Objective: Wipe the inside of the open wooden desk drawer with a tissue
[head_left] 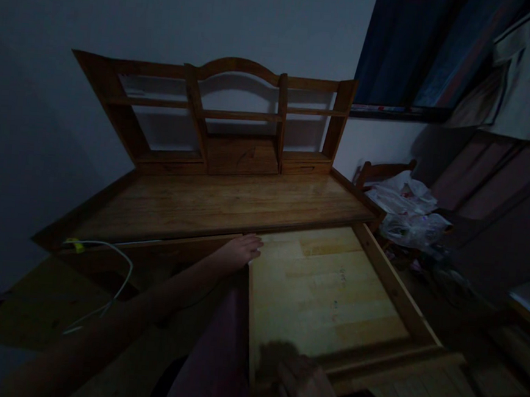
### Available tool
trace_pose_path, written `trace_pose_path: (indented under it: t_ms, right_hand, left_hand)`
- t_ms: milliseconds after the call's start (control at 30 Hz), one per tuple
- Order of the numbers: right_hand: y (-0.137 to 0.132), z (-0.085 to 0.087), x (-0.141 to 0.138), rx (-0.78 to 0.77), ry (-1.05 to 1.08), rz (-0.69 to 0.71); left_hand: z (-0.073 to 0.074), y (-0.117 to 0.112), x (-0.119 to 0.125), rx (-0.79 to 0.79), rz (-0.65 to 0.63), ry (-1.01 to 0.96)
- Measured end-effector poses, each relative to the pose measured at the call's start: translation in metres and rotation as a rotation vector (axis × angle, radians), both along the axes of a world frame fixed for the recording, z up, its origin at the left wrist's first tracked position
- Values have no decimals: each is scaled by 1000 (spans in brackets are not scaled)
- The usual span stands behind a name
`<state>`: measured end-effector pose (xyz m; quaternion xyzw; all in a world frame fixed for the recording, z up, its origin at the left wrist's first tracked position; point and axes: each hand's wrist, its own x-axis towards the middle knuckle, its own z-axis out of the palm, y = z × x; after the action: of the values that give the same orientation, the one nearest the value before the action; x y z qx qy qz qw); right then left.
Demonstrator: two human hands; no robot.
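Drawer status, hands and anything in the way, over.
Left hand on drawer rear left corner. Right hand at its front edge, grip unclear. Drawer pulled out. White cable off left, clear of it.

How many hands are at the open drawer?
2. The left hand rests at the back left corner of the drawer; the right hand is at its front edge, low in the picture. None seems hidden.

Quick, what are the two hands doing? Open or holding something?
Left hand: open, flat on the back corner of the drawer, holding nothing.
Right hand: at the front edge of the drawer; too dark and blurry to tell.
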<state>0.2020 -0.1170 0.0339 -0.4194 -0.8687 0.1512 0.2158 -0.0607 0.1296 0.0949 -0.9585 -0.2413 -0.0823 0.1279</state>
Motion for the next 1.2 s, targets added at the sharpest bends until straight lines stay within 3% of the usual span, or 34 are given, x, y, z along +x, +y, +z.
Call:
trace_pose_path:
  t_ms: [100,200,500,600,733,833,1000,1100,1200]
  right_hand:
    - [0,0,0,-4,-11,12]
    - [0,-1,1,-16,-12,-4]
    - [-3,-1,1,17,-44,-39]
    - [-4,-2,2,21,-61,-47]
    - [-5,2,1,43,-50,-55]
    - [-5,6,1,37,-46,-37]
    - [-5,8,1,14,-71,-31]
    - [-5,7,2,-6,-84,-31]
    - [-6,8,2,-27,-88,-43]
  left_hand:
    - [-9,14,-13,-21,61,15]
    - [-16,8,-9,-48,82,35]
    - [-23,-63,14,-183,-91,99]
    - [-15,-73,19,-198,-128,31]
    - [14,-51,34,-18,-79,-42]
    - [25,-21,41,45,-24,99]
    - [7,6,36,-82,106,191]
    - [-4,2,34,-96,111,182]
    - [-15,-16,37,-139,79,172]
